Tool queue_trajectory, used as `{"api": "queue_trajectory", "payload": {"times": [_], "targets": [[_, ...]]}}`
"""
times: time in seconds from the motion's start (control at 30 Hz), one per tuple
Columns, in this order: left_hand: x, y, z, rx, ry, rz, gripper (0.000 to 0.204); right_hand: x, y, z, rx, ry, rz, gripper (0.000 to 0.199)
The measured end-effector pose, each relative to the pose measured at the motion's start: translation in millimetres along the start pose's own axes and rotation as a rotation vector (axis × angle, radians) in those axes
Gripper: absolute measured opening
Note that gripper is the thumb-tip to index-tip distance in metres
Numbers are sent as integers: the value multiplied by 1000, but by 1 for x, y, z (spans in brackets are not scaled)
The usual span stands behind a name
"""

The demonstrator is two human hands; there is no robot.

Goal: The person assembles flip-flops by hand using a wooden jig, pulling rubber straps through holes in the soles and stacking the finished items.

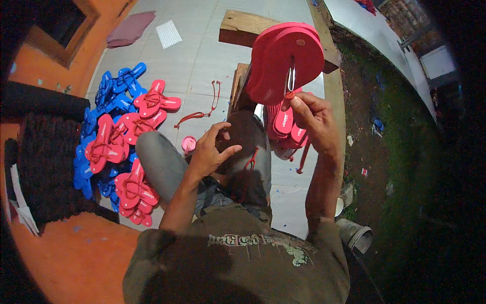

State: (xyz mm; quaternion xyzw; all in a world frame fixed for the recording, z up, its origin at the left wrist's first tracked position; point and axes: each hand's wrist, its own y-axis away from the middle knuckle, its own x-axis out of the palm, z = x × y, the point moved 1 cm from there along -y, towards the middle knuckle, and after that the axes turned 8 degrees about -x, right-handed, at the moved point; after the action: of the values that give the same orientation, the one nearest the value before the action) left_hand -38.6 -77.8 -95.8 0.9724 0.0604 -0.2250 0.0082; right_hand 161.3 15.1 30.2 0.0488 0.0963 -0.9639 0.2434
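My right hand [316, 119] is raised, thumb and fingers pinched on a small red piece [289, 95] at the lower end of a thin, shiny metal loop [291, 78]. This loop lies against the face of the pink flip-flop soles [268, 55], which are stacked on a wooden stand [243, 26]. Whether the red piece is part of a strap I cannot tell. My left hand [207, 152] hovers over my knee, fingers curved and apart, holding nothing. A red strap [250, 161] rests on my thigh below it.
Finished pink flip-flops [134, 190] and blue ones [109, 104] lie heaped at the left. Loose red straps [197, 115] and a small pink container [188, 144] are on the tiled floor. More pink soles [283, 119] sit beneath the stand. A bucket [360, 238] stands lower right.
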Motion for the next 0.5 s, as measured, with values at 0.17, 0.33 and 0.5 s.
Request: {"api": "queue_trajectory", "payload": {"times": [0.17,0.33,0.5], "targets": [[2,17,2,-80,-15,58,54,-4,-11,19,-146,390,2,23],[-3,22,-1,-104,-27,53,52,-3,-11,34,-341,755,-39,15],[-1,28,-14,-7,-66,52,49,-28,-36,20,-585,519,-343,33]]}}
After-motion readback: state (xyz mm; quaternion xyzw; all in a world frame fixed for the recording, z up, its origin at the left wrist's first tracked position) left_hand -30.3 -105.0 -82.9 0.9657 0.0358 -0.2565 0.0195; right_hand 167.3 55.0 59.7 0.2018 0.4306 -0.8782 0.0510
